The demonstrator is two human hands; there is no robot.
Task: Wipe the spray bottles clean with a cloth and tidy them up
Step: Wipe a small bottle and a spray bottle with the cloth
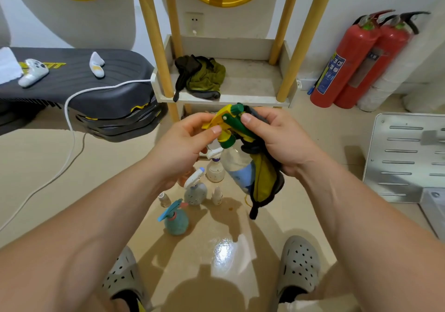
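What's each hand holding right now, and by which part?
The left hand pinches the spray bottle by its yellow trigger; the right hand grips a cloth pressed against the bottle's spray head and neck.

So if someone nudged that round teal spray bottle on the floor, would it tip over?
Probably not easily: the teal bottle looks squat and wide-bodied, and it stands upright. On the glossy floor it would likely slide rather than topple. If it did fall, its rounded body might roll.
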